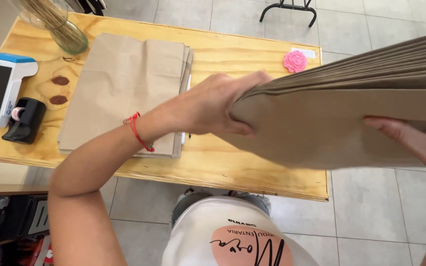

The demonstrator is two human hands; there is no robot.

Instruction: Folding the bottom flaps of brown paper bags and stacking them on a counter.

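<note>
Your left hand (213, 106) reaches forward over the desk (232, 167), forearm bare, a red cord at the wrist, fingers and thumb clamped in a tight grip. Your right hand (415, 140) sits beyond the desk's right edge, palm up, fingers flat and spread.

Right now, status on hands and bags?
Left hand clamps bag bundle end. Right hand supports underneath. Flat bag pile on table below.
</note>
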